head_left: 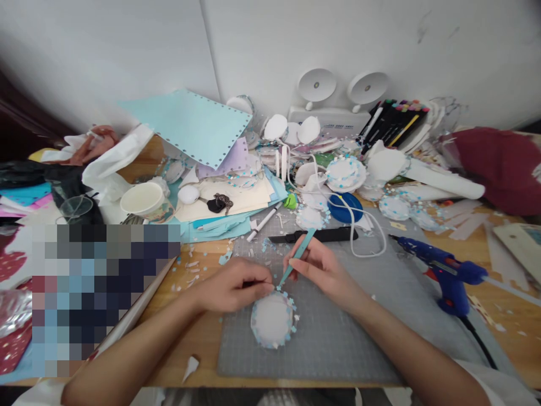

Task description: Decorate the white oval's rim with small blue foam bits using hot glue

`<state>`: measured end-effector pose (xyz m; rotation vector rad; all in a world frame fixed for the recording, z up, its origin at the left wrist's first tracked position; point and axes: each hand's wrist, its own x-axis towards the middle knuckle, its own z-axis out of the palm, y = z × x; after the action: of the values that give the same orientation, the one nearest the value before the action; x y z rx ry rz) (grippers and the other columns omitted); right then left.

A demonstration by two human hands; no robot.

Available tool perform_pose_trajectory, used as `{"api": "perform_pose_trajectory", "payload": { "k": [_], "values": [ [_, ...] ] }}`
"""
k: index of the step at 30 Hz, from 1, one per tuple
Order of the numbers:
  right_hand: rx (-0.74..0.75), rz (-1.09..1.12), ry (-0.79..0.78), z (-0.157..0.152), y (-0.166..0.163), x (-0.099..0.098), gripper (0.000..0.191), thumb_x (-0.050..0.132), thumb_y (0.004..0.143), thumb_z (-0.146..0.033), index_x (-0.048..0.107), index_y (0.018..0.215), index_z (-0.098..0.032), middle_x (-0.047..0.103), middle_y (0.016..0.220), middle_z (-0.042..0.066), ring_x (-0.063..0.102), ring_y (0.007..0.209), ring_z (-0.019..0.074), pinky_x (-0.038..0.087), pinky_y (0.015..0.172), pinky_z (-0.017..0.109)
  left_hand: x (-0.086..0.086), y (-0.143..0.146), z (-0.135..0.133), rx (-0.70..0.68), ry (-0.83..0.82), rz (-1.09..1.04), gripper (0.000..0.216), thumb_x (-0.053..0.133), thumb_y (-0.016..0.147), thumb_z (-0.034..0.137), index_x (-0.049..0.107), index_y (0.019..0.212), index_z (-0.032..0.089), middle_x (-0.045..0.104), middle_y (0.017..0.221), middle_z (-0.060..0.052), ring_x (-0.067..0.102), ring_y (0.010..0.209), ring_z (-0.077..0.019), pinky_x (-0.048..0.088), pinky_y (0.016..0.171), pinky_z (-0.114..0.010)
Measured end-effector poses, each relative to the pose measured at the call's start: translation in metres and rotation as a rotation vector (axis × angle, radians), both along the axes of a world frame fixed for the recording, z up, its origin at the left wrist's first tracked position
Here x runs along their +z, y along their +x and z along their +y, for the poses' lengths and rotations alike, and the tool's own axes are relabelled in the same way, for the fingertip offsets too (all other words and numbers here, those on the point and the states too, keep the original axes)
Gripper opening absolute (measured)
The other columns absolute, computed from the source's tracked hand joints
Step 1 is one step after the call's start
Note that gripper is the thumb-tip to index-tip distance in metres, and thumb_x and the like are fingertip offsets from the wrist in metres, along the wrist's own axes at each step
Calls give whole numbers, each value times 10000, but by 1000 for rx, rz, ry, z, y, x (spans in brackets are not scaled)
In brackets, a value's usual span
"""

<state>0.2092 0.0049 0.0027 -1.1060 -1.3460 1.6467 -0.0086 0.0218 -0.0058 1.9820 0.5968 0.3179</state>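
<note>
Teal tweezers (298, 254) clamped, R fingers (304, 270) | L fingers (257, 291) @ disc (273, 320), grip unclr | ppr cup (163, 208) rear-L

Counted two hands (234, 286) (324, 269) near six o'clock, one pair of tweezers (304, 246) at five, one glue gun (450, 276) at four, two lamps (316, 85) (367, 88) at one
</note>
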Motion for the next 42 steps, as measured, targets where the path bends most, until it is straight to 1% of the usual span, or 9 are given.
{"api": "perform_pose_trajectory", "payload": {
  "k": [9, 17, 23, 27, 30, 33, 36, 38, 42],
  "values": [
    [-1, 10, 15, 0, -1, -2, 270, 630, 802, -422, 486, 851, -199, 602, 797, 14, 582, 657, 125, 496, 646, 297, 1, 1, 0, 15, -31, -15, 290, 411, 941, 287, 500, 710, 136, 406, 625, 36, 352, 576, -87, 283, 555, -207],
    [-18, -34, 7, 0, -1, 2, 285, 636, 793, -428, 485, 854, -194, 592, 794, 8, 587, 665, 121, 496, 652, 286, 3, 1, 1, 5, -43, -37, 273, 412, 938, 261, 508, 719, 130, 427, 643, 32, 377, 599, -86, 300, 574, -194],
    [-18, -38, 15, 0, -1, 1, 286, 641, 786, -430, 488, 847, -196, 593, 787, 6, 594, 661, 123, 495, 650, 287, 4, 1, -1, 42, -66, -27, 233, 444, 909, 226, 513, 709, 126, 389, 610, 45, 341, 555, -72, 274, 519, -179],
    [-23, -45, 19, 0, -1, 2, 281, 632, 792, -433, 492, 849, -196, 602, 793, 10, 599, 662, 124, 494, 647, 286, 3, 2, -2, 68, -50, -29, 204, 469, 890, 220, 558, 739, 115, 446, 626, 32, 360, 555, -70, 283, 518, -171],
    [-33, -40, 21, 0, -1, 2, 274, 636, 791, -421, 498, 848, -191, 603, 792, 10, 602, 659, 120, 493, 644, 279, 2, 1, -1, 68, -80, -29, 219, 454, 904, 236, 598, 803, 105, 515, 675, 6, 399, 580, -80, 307, 530, -173],
    [-42, -21, 18, 0, -2, 1, 260, 646, 787, -403, 506, 838, -190, 597, 768, 0, 601, 647, 116, 491, 634, 274, 2, 1, 0, 48, -100, -32, 263, 428, 927, 266, 603, 825, 99, 552, 713, -19, 447, 622, -96, 343, 569, -183],
    [-57, 10, 20, 0, -2, -2, 235, 663, 781, -366, 513, 822, -189, 597, 750, -10, 597, 626, 110, 486, 615, 266, 3, 1, 1, 28, -115, -61, 280, 420, 938, 279, 587, 799, 103, 546, 711, -17, 466, 648, -101, 364, 608, -186],
    [-66, 47, 9, 1, -2, -5, 220, 674, 778, -340, 523, 821, -186, 600, 735, -15, 599, 620, 107, 482, 606, 258, 4, 1, 1, 28, -139, -80, 285, 424, 939, 294, 580, 792, 107, 531, 703, -11, 460, 645, -100, 364, 604, -184],
    [-74, 174, -62, 2, -2, -8, 197, 681, 781, -308, 540, 833, -181, 624, 739, -11, 603, 641, 108, 482, 626, 258, 5, 1, 0, 55, -255, -113, 306, 429, 942, 337, 568, 786, 113, 495, 670, 2, 442, 616, -96, 361, 581, -185]
  ]
}}
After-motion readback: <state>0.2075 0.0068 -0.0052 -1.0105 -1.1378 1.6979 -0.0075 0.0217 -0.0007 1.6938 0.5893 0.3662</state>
